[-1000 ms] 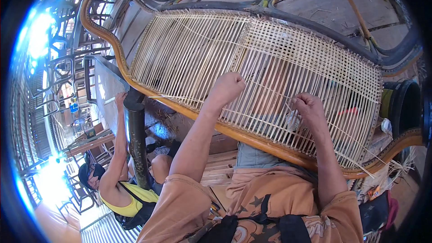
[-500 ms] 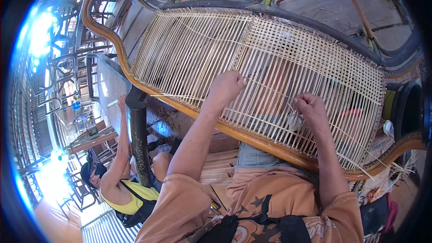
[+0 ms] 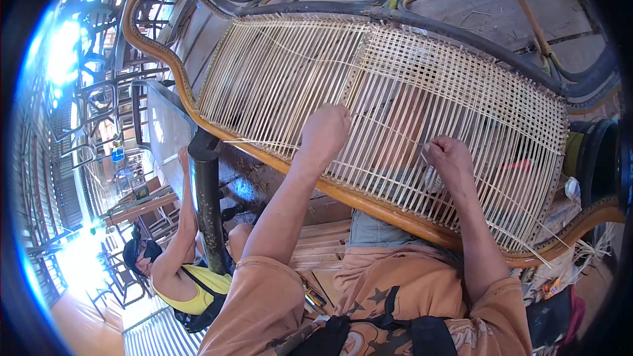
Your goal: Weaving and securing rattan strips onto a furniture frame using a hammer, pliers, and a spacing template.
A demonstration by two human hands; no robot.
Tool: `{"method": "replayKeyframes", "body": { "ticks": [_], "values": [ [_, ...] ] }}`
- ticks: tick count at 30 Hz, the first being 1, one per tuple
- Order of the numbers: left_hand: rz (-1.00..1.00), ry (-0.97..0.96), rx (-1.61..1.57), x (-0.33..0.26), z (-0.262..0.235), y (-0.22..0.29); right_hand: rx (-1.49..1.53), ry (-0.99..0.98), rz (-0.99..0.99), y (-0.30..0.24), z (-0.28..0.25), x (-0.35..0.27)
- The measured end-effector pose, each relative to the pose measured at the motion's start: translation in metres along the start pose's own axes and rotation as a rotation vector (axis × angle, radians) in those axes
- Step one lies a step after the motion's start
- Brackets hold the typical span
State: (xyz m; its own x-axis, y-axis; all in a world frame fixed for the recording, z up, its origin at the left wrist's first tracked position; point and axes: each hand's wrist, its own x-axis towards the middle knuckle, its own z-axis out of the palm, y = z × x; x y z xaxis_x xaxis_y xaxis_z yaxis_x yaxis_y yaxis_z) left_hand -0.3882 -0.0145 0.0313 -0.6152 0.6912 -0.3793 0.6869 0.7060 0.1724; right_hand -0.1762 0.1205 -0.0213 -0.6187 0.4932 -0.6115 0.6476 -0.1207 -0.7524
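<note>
A wooden frame [image 3: 369,206] with a curved, orange-brown edge lies across my lap, strung with pale cane strands. The right half's far part carries an open square cane weave [image 3: 461,82]; nearer to me are mostly lengthwise strands. Above the middle, my left hand [image 3: 326,133] is closed in a fist on a thin cane strand [image 3: 389,128]. This strand slants across the others toward my right hand [image 3: 451,163], whose fingers are pinched on it. The exact grip of each hand is partly hidden by its own fingers. A loose strand [image 3: 290,55] curves over the left half.
A person in a yellow top [image 3: 194,298] sits at the left, one arm reaching up to a pale panel [image 3: 168,125]. A dark post [image 3: 206,191] stands close by the frame's left edge. Dark buckets [image 3: 597,165] are at the right; stacked chair frames [image 3: 99,92] fill the far left.
My left hand has shifted slightly left, and its fist has turned a little. The right hand has moved slightly left. The person in yellow has shifted slightly right in view.
</note>
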Motion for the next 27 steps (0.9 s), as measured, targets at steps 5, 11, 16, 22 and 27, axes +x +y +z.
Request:
{"method": "replayKeyframes", "body": {
  "ticks": [5, 11, 16, 22, 27],
  "values": [
    [0.051, 0.007, 0.181, -0.005, 0.008, 0.005, 0.283, -0.013, 0.014, -0.002, -0.005, -0.003],
    [-0.077, -0.129, -0.095, 0.008, -0.007, -0.005, 0.294, -0.074, 0.012, 0.005, -0.005, -0.002],
    [-0.141, -0.192, -0.208, 0.012, -0.010, -0.011, 0.253, -0.066, -0.018, 0.004, -0.005, -0.001],
    [-0.029, 0.024, 0.046, -0.008, 0.000, 0.007, 0.125, -0.042, -0.006, -0.002, -0.004, -0.001],
    [-0.005, 0.069, 0.236, -0.005, 0.012, 0.008, 0.057, -0.047, -0.016, 0.002, -0.002, 0.000]
  ]
}}
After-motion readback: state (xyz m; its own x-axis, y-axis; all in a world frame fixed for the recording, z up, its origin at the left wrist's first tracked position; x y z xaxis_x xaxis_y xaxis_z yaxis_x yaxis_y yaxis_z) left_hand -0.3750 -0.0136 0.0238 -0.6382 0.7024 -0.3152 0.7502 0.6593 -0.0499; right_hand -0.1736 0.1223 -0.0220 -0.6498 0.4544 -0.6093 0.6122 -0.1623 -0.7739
